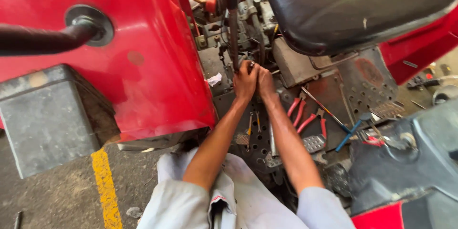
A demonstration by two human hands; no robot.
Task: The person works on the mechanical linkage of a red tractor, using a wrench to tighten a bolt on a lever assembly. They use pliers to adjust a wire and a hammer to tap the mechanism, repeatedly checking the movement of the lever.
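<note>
Both my arms reach forward into the open middle of a red tractor. My left hand [245, 80] and my right hand [265, 82] are pressed together at the foot of a dark upright lever [233, 33], fingers closed around something small there. What they grip is hidden by the fingers. Greasy linkages and engine parts [248, 14] rise behind the hands. Below my forearms lies a perforated metal footplate [260, 145].
Red-handled pliers [298, 109], a second pair [317, 121] and a blue-handled screwdriver [346, 136] lie on the footplate to the right. A black seat [353, 4] overhangs at top right. The red fender [143, 52] and a grey box [45, 119] fill the left, above a yellow floor line [105, 186].
</note>
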